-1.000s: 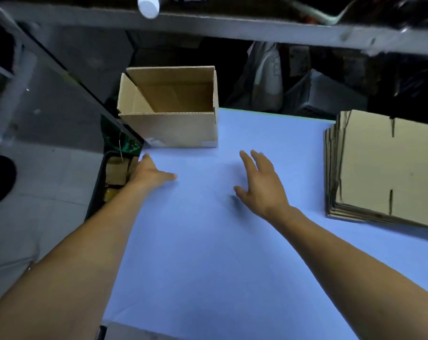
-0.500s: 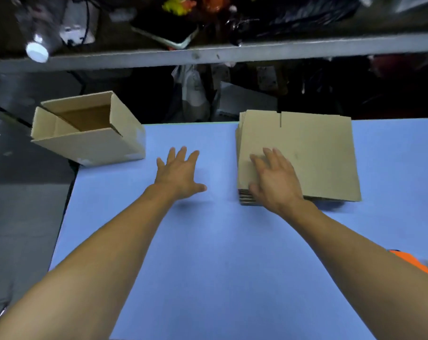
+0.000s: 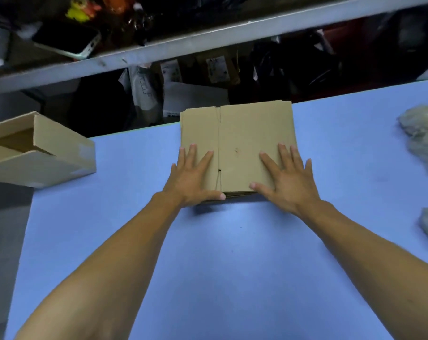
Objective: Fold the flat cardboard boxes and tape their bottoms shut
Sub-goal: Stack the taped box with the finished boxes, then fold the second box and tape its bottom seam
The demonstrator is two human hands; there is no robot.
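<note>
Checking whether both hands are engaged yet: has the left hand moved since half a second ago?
Yes. The left hand went rightward from the bare blue table onto the stack of flat boxes, near its left corner.

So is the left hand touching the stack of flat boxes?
Touching. The head view shows the left hand lying flat on the stack of flat boxes.

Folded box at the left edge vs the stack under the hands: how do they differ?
The folded box stands erected, with walls and an open top; the stack of flat boxes lies collapsed in layers. The folded box sits at the table's left edge, untouched; the stack lies mid-table with the left hand and right hand resting flat on it. Both are plain brown corrugated cardboard.
</note>
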